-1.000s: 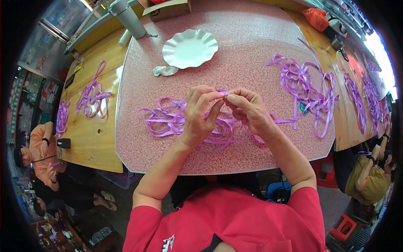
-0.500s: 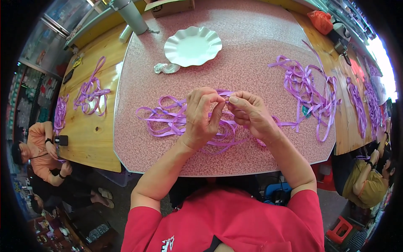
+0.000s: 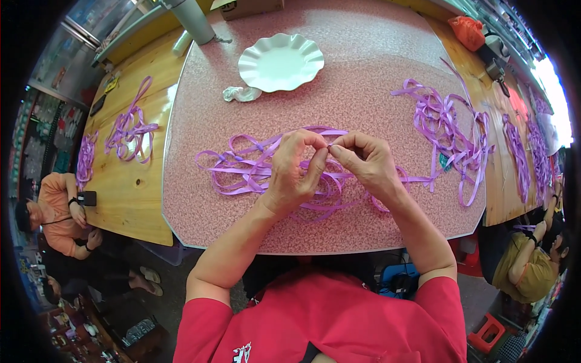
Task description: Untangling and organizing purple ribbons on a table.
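Observation:
My left hand (image 3: 295,171) and my right hand (image 3: 365,162) meet fingertip to fingertip above a pink speckled table (image 3: 375,78). Both pinch the same strand of purple ribbon (image 3: 242,166), whose loops lie spread under and to the left of my hands. The pinched spot itself is mostly hidden by my fingers. A second tangle of purple ribbon (image 3: 448,136) lies to the right, apart from my hands.
A white scalloped paper plate (image 3: 280,62) and a crumpled clear wrapper (image 3: 241,94) lie at the back. More purple ribbon (image 3: 128,127) rests on the wooden table (image 3: 130,193) at left. One person in orange (image 3: 54,209) sits at left, another in olive (image 3: 526,266) at right.
My hands stay together on the ribbon with small finger movements. The view has shifted slightly, so the table and plate sit a little lower in the picture.

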A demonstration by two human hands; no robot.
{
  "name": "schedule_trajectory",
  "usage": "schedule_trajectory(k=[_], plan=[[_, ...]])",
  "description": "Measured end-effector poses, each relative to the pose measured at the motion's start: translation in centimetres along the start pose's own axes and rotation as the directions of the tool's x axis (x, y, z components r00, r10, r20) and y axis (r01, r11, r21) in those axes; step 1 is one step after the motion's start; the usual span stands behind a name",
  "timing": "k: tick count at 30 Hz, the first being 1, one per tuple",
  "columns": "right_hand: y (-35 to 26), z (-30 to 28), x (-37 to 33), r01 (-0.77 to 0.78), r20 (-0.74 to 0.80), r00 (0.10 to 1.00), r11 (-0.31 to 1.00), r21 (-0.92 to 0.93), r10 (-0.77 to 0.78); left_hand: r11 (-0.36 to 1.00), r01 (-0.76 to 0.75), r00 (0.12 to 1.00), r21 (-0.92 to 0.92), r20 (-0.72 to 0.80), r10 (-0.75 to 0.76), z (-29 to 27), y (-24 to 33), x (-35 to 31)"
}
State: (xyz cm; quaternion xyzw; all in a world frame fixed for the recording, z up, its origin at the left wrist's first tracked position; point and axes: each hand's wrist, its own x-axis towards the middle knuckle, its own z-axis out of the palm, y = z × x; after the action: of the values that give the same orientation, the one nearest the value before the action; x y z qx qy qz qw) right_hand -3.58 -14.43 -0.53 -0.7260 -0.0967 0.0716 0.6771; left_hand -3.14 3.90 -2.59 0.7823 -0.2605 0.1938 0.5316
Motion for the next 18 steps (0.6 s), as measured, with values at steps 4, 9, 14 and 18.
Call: schedule_trajectory(k=[4, 9, 14, 18], plan=[[-0.9, 0.1, -0.3, -0.115, 0.006, 0.993, 0.986, 0.12, 0.115, 1.0, 0.016, 0.999, -0.006, 0.052, -0.015, -0.4, 0.8, -0.1], [-0.3, 0.0, -0.5, -0.274, 0.089, 0.962, 0.886, 0.373, 0.26, 0.985, 0.071, 0.995, -0.16, 0.073, -0.06, 0.1, 0.1, -0.5], [-0.3, -0.3, -0.1, -0.389, 0.243, 0.921, 0.726, 0.567, 0.304, 0.97, 0.075, 0.996, -0.231, -0.034, -0.085, 0.7, -0.2, -0.2], [0.0, -0.4, 0.3, -0.404, 0.225, 0.914, 0.716, 0.569, 0.337, 0.965, 0.107, 0.993, -0.238, -0.021, -0.115, 0.8, -0.5, -0.2]])
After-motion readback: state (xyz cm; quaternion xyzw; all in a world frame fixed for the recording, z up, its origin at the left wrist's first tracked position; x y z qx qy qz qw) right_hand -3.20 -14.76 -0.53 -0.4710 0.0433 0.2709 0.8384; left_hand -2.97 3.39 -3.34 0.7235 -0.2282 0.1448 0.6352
